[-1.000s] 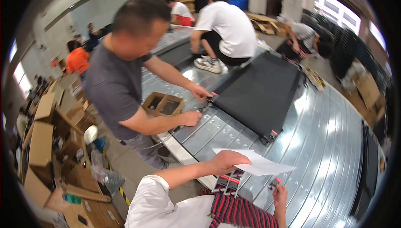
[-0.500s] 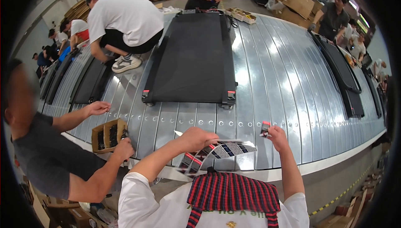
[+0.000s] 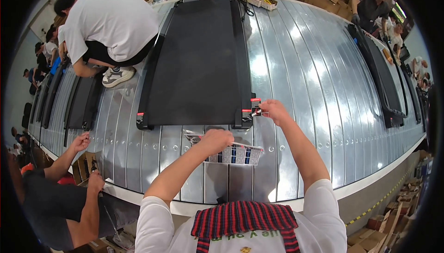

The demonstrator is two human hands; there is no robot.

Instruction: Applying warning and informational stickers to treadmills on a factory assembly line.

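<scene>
My right hand (image 3: 276,111) pinches a small label sticker (image 3: 256,108) with a red top strip and dark lower part. It is beside the near right corner of a black treadmill deck (image 3: 194,63); whether it touches the side rail cannot be told. Similar labels sit on both near corners, the left label (image 3: 140,117) and the right label (image 3: 247,114). My left hand (image 3: 216,141) is closed on sheets of stickers (image 3: 238,156), held over the metal surface just in front of the deck. These sheets show rows of grey and dark blue blocks.
A slatted metal conveyor (image 3: 305,91) carries more treadmill decks at left and a black deck (image 3: 379,81) at right. Someone in a white shirt (image 3: 111,24) crouches left of the deck. Another person's hand (image 3: 95,181) is near a cardboard parts box (image 3: 83,166).
My right hand has reached forward and left with the label to the treadmill's near right corner. The view has shifted forward, and my left hand still holds the sheets.
</scene>
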